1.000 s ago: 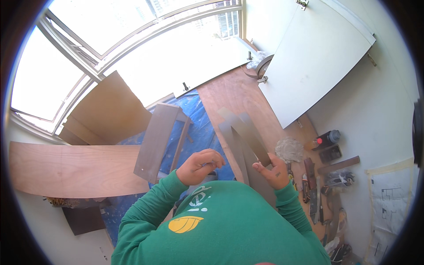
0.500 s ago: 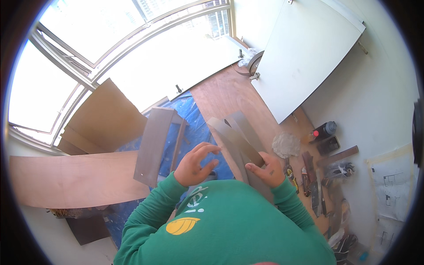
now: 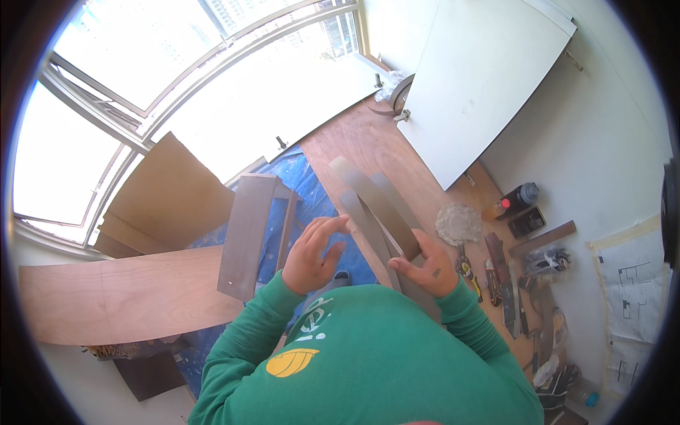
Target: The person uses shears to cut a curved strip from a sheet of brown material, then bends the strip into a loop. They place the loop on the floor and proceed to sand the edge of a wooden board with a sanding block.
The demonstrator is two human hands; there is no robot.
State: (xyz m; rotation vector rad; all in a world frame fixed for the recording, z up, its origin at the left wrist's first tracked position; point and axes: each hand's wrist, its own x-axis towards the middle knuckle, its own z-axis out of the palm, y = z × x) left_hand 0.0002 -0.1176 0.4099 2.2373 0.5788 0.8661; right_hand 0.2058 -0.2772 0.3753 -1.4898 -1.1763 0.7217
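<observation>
Several loops of flat grey-brown edge banding rise in front of my body, over the plywood worktop. My right hand is closed on the banding, thumb toward me and fingers behind the strip. To its left, my left hand hovers with curved fingers apart and nothing in them. Its fingertips are close to the loops but do not touch them. Just beyond that hand stands a grey-brown open wooden frame on a blue sheet. The lower end of the banding is partly hidden behind my hand and shirt.
A white panel leans at the far right. Pliers, other tools, a clear plastic bag and a dark bottle lie along the right. Brown cardboard and a curved plywood sheet are at left, below windows.
The loops of banding have shifted and spread further apart in my right hand. My left hand has moved slightly, its fingers still curved and empty. The whole view has turned a little.
</observation>
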